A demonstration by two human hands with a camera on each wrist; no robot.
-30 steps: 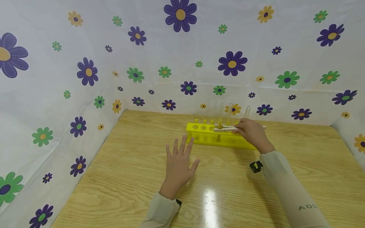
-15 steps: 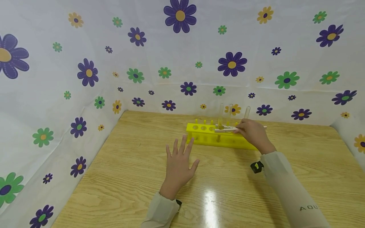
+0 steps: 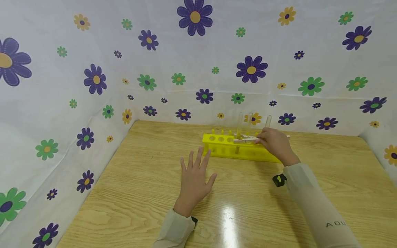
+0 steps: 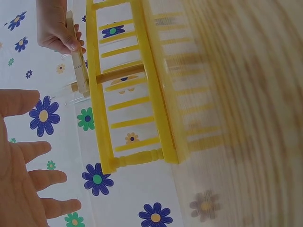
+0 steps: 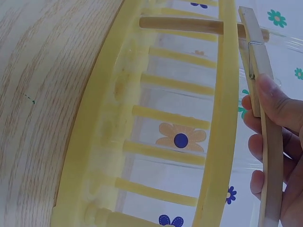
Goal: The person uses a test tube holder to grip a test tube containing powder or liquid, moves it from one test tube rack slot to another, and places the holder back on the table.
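My right hand (image 3: 277, 144) grips a wooden test tube holder (image 5: 258, 59), thumb on its short arm and fingers curled behind the long handle. The holder's jaws stand around a test tube (image 3: 240, 128) with brown liquid, just above the top of the yellow test tube rack (image 3: 214, 135). That tube's lower part (image 5: 184, 24) reaches down inside the rack. My left hand (image 3: 193, 181), palm down with fingers spread, is low over the table in front of the rack's left end, holding nothing. In the left wrist view its fingers (image 4: 49, 179) are straight.
Two more clear test tubes (image 3: 249, 122) stand in the rack, the right one (image 3: 268, 121) partly behind my right hand. Several holes at the rack's left end hold no tube. A white flowered cloth (image 3: 173, 55) rises behind the wooden table (image 3: 139, 189) and along its sides.
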